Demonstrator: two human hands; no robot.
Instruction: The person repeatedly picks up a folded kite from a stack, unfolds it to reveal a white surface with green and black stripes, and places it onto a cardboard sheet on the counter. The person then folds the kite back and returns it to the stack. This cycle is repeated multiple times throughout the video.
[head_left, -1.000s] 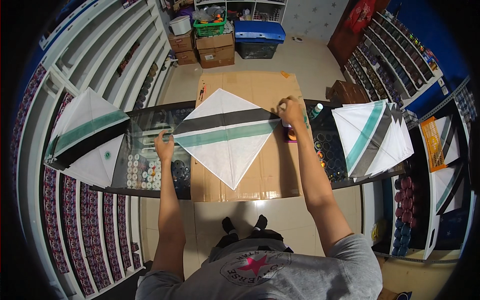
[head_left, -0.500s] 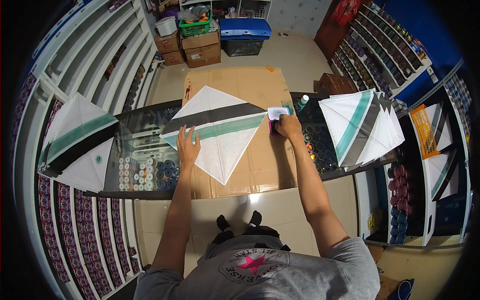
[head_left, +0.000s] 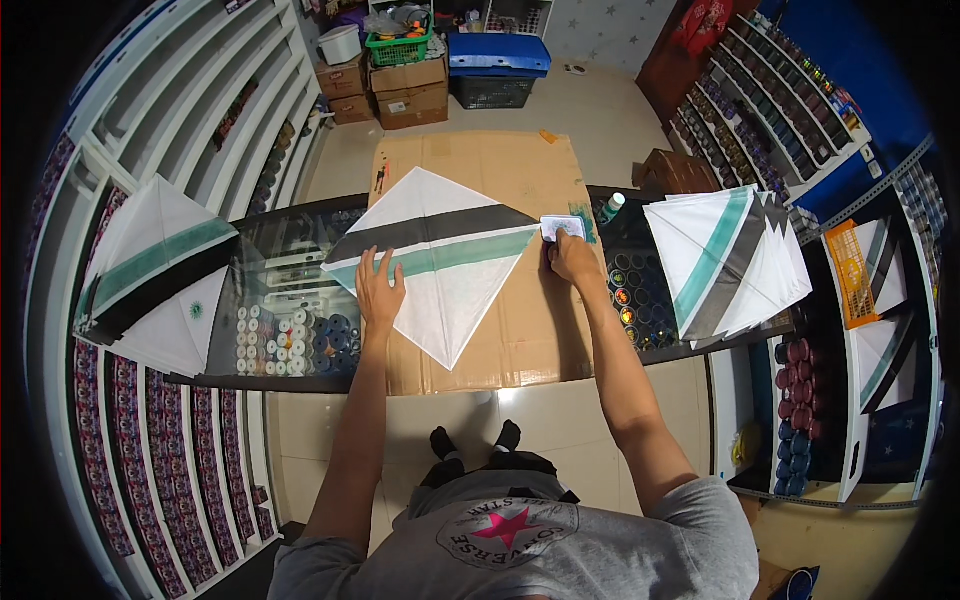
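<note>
A diamond-shaped white kite (head_left: 452,310) with a black band and a green band lies flat on a cardboard sheet (head_left: 540,350). My left hand (head_left: 381,290) rests on the kite's left part, fingers spread. At the kite's right corner, my right hand (head_left: 574,257) is closed, fingers pointing down, over a small flat case with a white, printed panel (head_left: 562,229). Whatever the fingers pinch is mostly hidden beneath them. Teal stains (head_left: 583,218) mark the cardboard beside the case.
Stacked kites (head_left: 715,260) lie at the right, and more kites (head_left: 160,260) at the left, one with a round green mark. A small white-capped bottle (head_left: 612,207) stands on the glass counter (head_left: 290,290), which shows spools inside. Boxes (head_left: 412,95) stand beyond.
My right hand has shifted slightly up over the case, and the magenta part seen below the white panel is now covered. My left hand stays on the kite.
</note>
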